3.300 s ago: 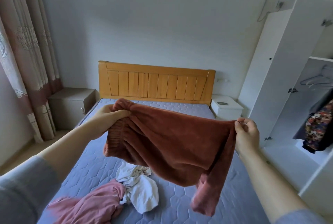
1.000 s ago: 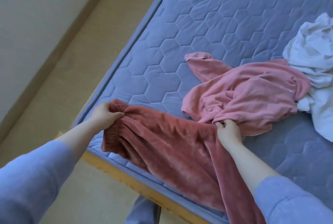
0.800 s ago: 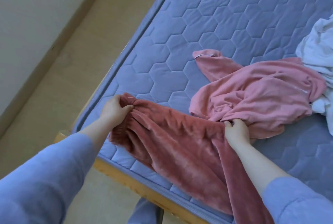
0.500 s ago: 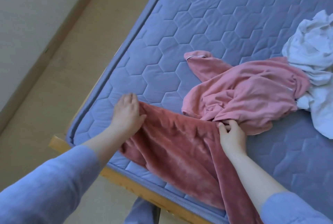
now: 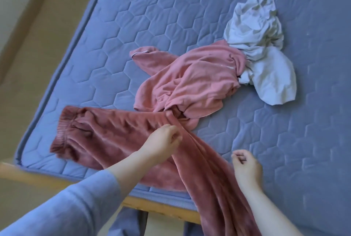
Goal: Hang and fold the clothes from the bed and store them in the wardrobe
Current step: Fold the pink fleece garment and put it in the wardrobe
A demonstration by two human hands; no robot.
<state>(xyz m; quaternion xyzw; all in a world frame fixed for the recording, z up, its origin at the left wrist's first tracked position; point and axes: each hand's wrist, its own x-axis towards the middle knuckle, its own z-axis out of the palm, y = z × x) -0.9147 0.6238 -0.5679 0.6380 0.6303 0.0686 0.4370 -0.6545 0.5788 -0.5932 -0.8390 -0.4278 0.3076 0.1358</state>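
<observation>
The rust-brown fleece trousers lie flat across the near corner of the blue quilted mattress. Their waistband points left and the legs trail off the foot edge at the bottom right. My left hand sits on the trousers at the crotch, fingers curled against the fabric; a pinch is not clear. My right hand hovers beside the trouser leg with loosely curled fingers, holding nothing. A crumpled pink top lies just beyond, overlapping the trousers' upper edge. A white garment is bunched against it.
The wooden bed frame runs along the foot edge below my arms. Beige floor lies to the left of the bed. Bare mattress stretches to the far side and to the right.
My left hand left the waistband and moved right to the crotch. My right hand let go of the trousers and drew back toward me. The trousers now lie spread out flatter.
</observation>
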